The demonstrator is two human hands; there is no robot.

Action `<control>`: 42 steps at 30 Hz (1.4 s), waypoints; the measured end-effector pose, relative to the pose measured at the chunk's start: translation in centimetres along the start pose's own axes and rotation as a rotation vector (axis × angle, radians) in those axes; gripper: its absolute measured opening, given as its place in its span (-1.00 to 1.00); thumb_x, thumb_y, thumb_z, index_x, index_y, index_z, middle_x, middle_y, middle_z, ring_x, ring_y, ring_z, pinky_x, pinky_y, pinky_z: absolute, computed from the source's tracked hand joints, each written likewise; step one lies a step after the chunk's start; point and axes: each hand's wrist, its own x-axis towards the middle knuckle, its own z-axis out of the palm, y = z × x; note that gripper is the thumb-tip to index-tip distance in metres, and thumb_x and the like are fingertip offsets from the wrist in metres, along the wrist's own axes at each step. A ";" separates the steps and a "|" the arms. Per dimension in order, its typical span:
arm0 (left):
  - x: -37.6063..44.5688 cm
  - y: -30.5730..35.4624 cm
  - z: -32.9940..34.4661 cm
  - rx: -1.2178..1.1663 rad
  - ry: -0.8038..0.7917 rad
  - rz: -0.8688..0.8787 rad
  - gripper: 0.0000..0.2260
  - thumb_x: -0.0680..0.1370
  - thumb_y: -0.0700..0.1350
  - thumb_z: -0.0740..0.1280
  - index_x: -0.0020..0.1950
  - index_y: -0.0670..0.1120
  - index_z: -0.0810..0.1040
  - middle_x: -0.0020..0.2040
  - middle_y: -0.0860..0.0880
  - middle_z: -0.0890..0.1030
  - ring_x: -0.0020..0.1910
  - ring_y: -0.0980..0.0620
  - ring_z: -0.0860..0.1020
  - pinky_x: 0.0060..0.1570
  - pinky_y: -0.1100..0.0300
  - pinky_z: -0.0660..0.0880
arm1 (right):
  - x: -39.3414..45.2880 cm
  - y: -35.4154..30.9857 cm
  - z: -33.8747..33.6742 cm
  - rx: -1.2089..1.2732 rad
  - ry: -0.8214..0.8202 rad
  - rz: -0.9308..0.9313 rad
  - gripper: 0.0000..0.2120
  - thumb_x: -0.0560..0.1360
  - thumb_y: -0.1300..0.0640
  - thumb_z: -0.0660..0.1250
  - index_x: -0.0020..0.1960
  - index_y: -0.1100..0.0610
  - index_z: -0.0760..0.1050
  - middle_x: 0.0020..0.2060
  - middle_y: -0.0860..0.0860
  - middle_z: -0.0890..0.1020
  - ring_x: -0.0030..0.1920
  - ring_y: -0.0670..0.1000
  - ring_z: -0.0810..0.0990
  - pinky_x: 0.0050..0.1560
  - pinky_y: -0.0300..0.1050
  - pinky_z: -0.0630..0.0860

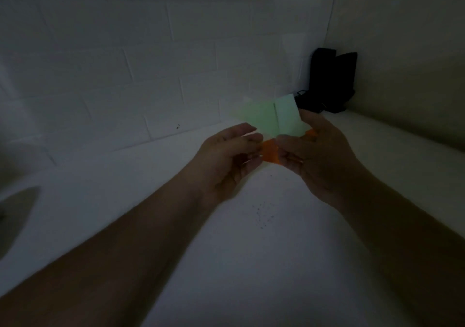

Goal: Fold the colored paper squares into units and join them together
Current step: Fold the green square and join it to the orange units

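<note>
Two hands meet above the white table (251, 263), toward its far right corner, holding folded paper in the air. Going left to right: the left hand (226, 158) curls its fingers at the left edge of the orange unit (269, 153), apparently pinching it, though the dim, blurred view leaves that uncertain. The pale green unit (271, 115) stands above, touching the orange one. The right hand (319, 155) grips both where they overlap. To join them well, I judge the orange point should slide squarely into the green pocket, creases aligned, with light pressure. A dark object (329, 79) sits in the corner.
</note>
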 end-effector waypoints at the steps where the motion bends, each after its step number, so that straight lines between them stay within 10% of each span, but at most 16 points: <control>1: -0.1 -0.4 0.3 0.067 -0.018 0.031 -0.88 0.58 -0.36 0.34 -0.05 -0.16 0.60 -0.15 -0.10 0.67 -0.23 0.05 0.65 -0.09 0.20 0.61 | -0.2 0.1 0.3 -0.031 -0.015 -0.016 -0.49 0.49 0.39 0.41 0.38 0.08 0.47 -0.07 0.11 0.72 -0.04 0.07 0.71 -0.02 -0.01 0.64; 7: 0.1 -1.3 0.3 0.166 0.033 0.176 -0.87 0.54 -0.30 0.46 0.01 -0.35 0.59 -0.17 -0.17 0.70 -0.18 0.01 0.68 -0.10 0.24 0.61 | -0.7 0.4 1.2 -0.216 0.044 -0.057 -0.34 0.44 0.32 0.50 0.47 0.03 0.38 -0.40 -0.04 0.64 -0.24 -0.06 0.67 -0.06 -0.01 0.66; 42: 0.7 0.0 -0.5 -0.131 0.138 0.012 -0.92 0.65 -0.22 0.33 0.05 -0.18 0.62 -0.24 -0.10 0.66 -0.29 0.06 0.62 -0.08 0.18 0.67 | 0.1 0.0 0.1 -0.126 0.108 -0.009 -0.37 0.43 0.44 0.44 0.39 -0.01 0.45 -0.06 0.16 0.59 -0.01 0.12 0.63 -0.05 -0.02 0.65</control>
